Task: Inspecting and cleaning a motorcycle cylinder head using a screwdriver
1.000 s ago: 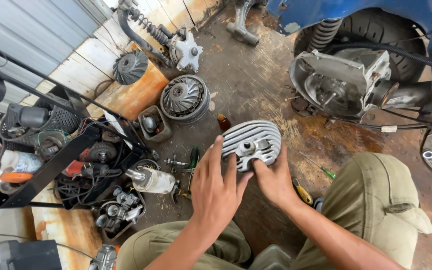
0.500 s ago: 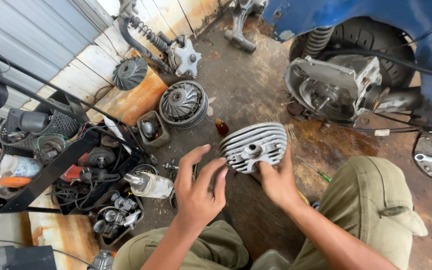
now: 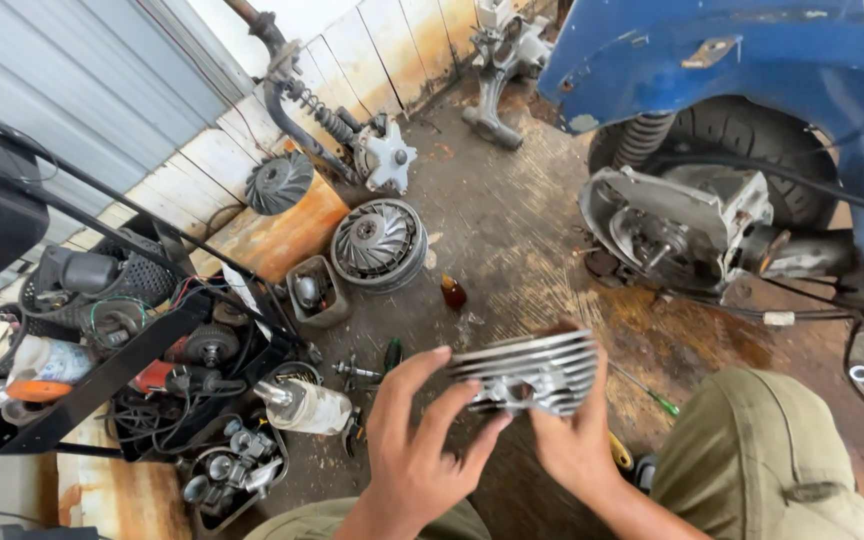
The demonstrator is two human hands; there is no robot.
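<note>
Blue painted bodywork of a scooter fills the upper right, with its rear tyre under the panel and the exposed engine casing standing on the stained concrete floor. Grey corrugated sheeting and a pale boarded wall close the upper left. Below them, at the left edge, a black metal rack crosses a heap of cables, small motors and bottles. A khaki-clad knee occupies the lower right. On the floor near the wall lie a round finned fan wheel and, just beside it, a small open box of parts; a darker fan disc leans against an orange block. In the lower centre, held above the floor between both hands, is the finned metal cylinder head, its fins running roughly level. The left hand has its fingers spread and curled around the left end of the cylinder head; the right hand supports the right end from below, thumb pressed against the fins, the other digits hidden behind the part. A small brown bottle stands on the floor above the hands, and a green-handled screwdriver lies just to the right of the cylinder head.
</note>
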